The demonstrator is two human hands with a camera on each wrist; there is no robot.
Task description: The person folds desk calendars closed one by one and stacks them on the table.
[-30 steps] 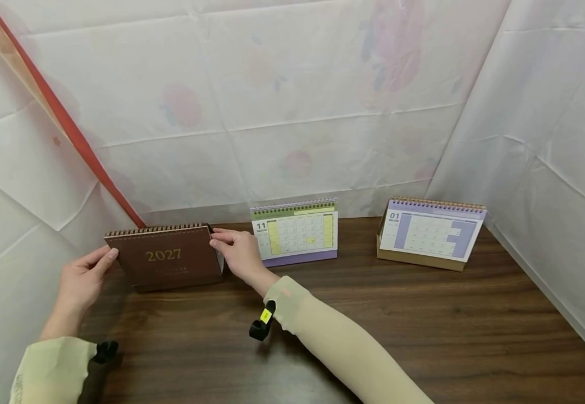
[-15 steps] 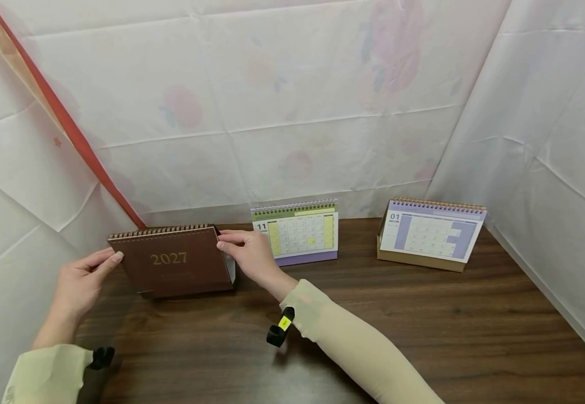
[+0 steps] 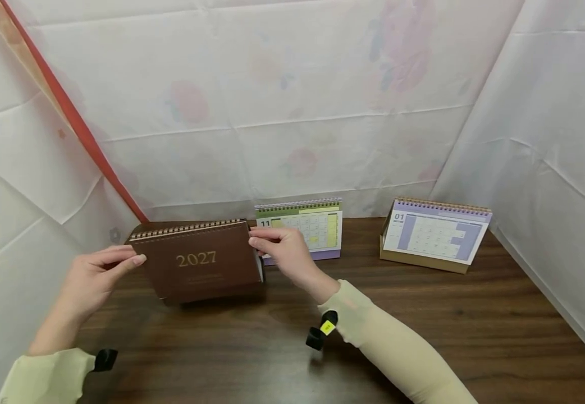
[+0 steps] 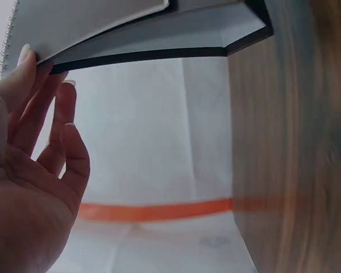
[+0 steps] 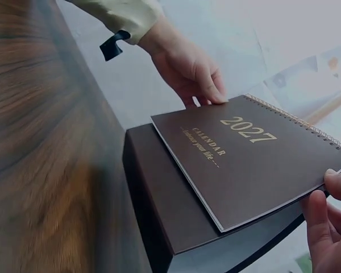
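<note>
A dark brown desk calendar (image 3: 199, 269) with "2027" in gold and a spiral binding along its top stands at the left in the head view, its lower edge close over the table with a shadow beneath. My left hand (image 3: 95, 275) pinches its left side near the binding, thumb on the cover. Opposite, my right hand (image 3: 289, 252) pinches the right upper edge between thumb and fingers. From the right wrist, the calendar's cover (image 5: 233, 165) and folded stand (image 5: 153, 187) both show. In the left wrist view, the hollow stand (image 4: 159, 42) opens toward the camera.
Just behind my right hand stands a green-and-purple calendar (image 3: 325, 230) marked 11, partly covered by the hand. Farther right is a purple calendar (image 3: 431, 235) marked 01 on a tan base. White curtains (image 3: 292, 112) enclose the brown wooden table (image 3: 373, 314); a red ribbon (image 3: 85, 134) hangs left.
Both hands have carried the brown calendar to the right and a little toward me. It now overlaps less of the left corner and sits nearer the 11 calendar, which has stayed put.
</note>
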